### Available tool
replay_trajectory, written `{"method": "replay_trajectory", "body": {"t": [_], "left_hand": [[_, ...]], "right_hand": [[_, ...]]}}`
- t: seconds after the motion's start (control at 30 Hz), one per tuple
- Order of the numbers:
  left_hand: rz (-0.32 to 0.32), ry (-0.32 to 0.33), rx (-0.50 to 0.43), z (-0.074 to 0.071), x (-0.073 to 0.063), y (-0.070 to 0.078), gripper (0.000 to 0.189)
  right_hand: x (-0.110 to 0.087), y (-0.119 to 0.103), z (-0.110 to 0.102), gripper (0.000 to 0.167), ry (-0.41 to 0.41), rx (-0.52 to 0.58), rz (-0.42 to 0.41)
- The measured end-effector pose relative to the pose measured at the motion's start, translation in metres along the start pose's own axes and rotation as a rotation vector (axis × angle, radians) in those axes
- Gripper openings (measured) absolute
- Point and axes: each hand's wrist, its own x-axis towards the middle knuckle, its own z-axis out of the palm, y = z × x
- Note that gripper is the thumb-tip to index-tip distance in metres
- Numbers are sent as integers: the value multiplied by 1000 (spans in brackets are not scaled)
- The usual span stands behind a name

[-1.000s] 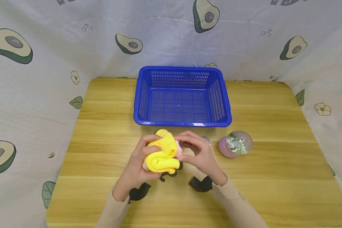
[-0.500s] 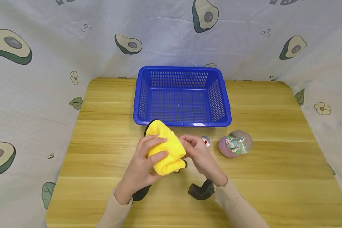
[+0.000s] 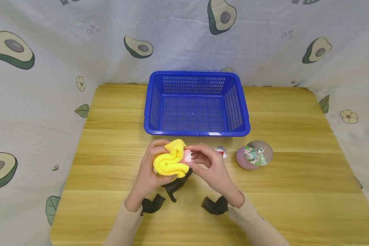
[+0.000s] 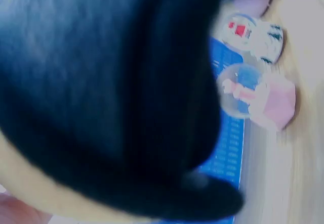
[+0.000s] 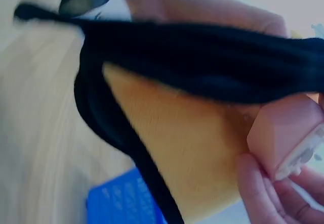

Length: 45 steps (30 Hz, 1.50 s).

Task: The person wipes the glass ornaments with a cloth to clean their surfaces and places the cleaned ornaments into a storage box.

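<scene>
Head view: the left hand (image 3: 148, 171) is curling its fingers round a yellow cloth (image 3: 169, 163), apparently cushioning the pink base (image 3: 187, 156) that the right hand's (image 3: 214, 167) thumb and finger are pinching, probably for steadiness, before the blue basket (image 3: 196, 133). From the right wrist I am seeing the base's pale underside (image 5: 304, 153); the left wrist is revealing another pink globe (image 4: 272, 101).
</scene>
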Motion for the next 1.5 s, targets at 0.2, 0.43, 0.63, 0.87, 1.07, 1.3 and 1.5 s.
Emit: {"method": "replay_trajectory", "body": {"t": [0.2, 0.43, 0.63, 0.87, 1.07, 1.3, 1.5], "left_hand": [[-103, -3, -144, 0, 0, -2, 50], [-241, -2, -296, -2, -3, -9, 50], [-334, -17, -399, -2, -4, -13, 57], [-270, -72, -256, -1, -5, -3, 61], [-51, -89, -3, 3, -5, 0, 49], [188, -129, 262, 5, -6, 1, 47], [286, -55, 356, 10, -10, -4, 39]], "right_hand": [[-1, 1, -1, 40, -33, -161, -251], [6, 3, -1, 32, -78, -316, -602], [14, 5, 0, 13, -119, -296, -845], [10, 17, -7, 28, -77, -202, -709], [4, 18, -10, 38, -70, -6, -448], [3, 15, -10, 42, -24, 187, -151], [4, 12, -8, 38, 15, 272, 103]]}}
